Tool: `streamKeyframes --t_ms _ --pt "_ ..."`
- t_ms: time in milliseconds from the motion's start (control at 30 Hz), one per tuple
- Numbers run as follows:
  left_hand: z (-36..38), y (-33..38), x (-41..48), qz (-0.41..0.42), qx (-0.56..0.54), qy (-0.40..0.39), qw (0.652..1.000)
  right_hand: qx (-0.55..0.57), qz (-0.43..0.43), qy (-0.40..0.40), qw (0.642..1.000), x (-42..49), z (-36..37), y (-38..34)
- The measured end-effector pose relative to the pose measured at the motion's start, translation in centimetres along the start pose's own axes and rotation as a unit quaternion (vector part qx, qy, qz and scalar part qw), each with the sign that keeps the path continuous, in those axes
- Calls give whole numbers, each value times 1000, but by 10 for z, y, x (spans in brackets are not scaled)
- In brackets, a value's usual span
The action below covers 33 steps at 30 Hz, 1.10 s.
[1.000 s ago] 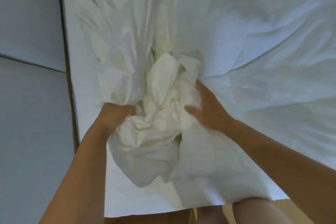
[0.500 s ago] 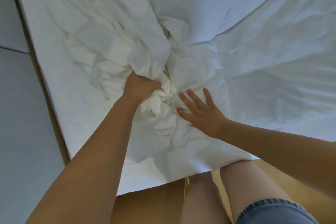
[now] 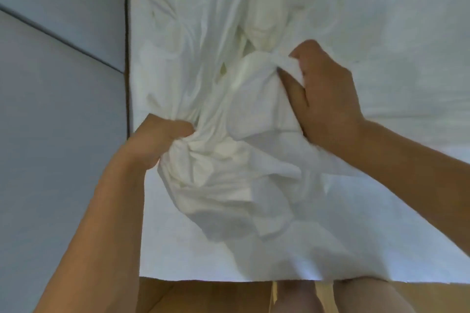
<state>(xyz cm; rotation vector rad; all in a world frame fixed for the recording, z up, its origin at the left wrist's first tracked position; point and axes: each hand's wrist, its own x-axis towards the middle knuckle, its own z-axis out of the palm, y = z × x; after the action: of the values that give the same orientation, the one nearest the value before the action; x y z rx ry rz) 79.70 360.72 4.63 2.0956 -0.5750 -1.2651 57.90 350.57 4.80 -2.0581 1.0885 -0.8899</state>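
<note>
A crumpled white sheet (image 3: 236, 180) lies bunched on a white bed (image 3: 407, 33), its folds running up toward the far end. My left hand (image 3: 155, 140) grips a gathered wad of the sheet at the bunch's left side, near the bed's left edge. My right hand (image 3: 325, 99) holds a fold of the same sheet at the upper right of the bunch, fingers curled over the cloth and thumb along it. Both forearms reach in from the bottom corners.
A grey padded wall panel (image 3: 61, 109) runs along the bed's left side, with a dark gap between them. The bed's near edge (image 3: 229, 279) crosses the bottom of the view. Below it are wooden flooring (image 3: 178, 297) and my bare legs (image 3: 356, 297).
My left hand has pulled its wad of sheet back toward the near left edge. My right hand, flat on the cloth half a second ago, now grips a fold farther up.
</note>
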Motion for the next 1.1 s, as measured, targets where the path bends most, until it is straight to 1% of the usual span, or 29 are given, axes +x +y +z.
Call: streamKeyframes --t_ms 67,100,133,167,233,300,367,433,500,633,667,767,867,967,1033,1100 --pt "-26 1 -19 19 -11 21 1000 23 -57 83 995 32 8 -40" --pt "-37 0 -28 25 -16 28 999 12 -85 115 990 46 18 -55" --pt "-46 0 -38 27 -20 41 999 -9 -105 127 986 56 31 -66" --pt "-54 -1 -47 22 -22 60 998 -36 -109 117 986 60 46 -73" --pt "-59 -8 -60 6 -33 92 995 -70 -84 58 992 54 80 -74" --pt "-47 -18 -60 2 -61 112 992 -96 -74 2 993 32 106 -62" --pt "-22 -37 -51 -11 -86 139 986 -127 -46 -104 985 3 125 -38" --pt "6 -58 -39 -42 -120 144 981 -109 -6 -206 973 -29 138 -14" --pt "29 -77 -29 -71 -139 140 978 -76 31 -276 958 -56 140 3" --pt "49 -96 -16 -96 -142 158 972 36 48 -332 941 -82 130 19" --pt "49 -97 -16 -101 -147 152 972 31 42 -334 941 -83 129 20" --pt "45 -92 -16 -90 -173 127 973 -37 19 -313 949 -67 140 18" --pt "42 -85 -17 -97 -170 115 974 -42 16 -265 963 -42 155 9" --pt "41 -88 -14 -111 -179 125 970 -83 25 -215 973 -43 160 3" --pt "42 -91 -12 -108 -207 131 964 -97 32 -184 978 -55 160 1" --pt "42 -95 -11 -107 -231 135 957 -104 33 -190 976 -65 160 2"
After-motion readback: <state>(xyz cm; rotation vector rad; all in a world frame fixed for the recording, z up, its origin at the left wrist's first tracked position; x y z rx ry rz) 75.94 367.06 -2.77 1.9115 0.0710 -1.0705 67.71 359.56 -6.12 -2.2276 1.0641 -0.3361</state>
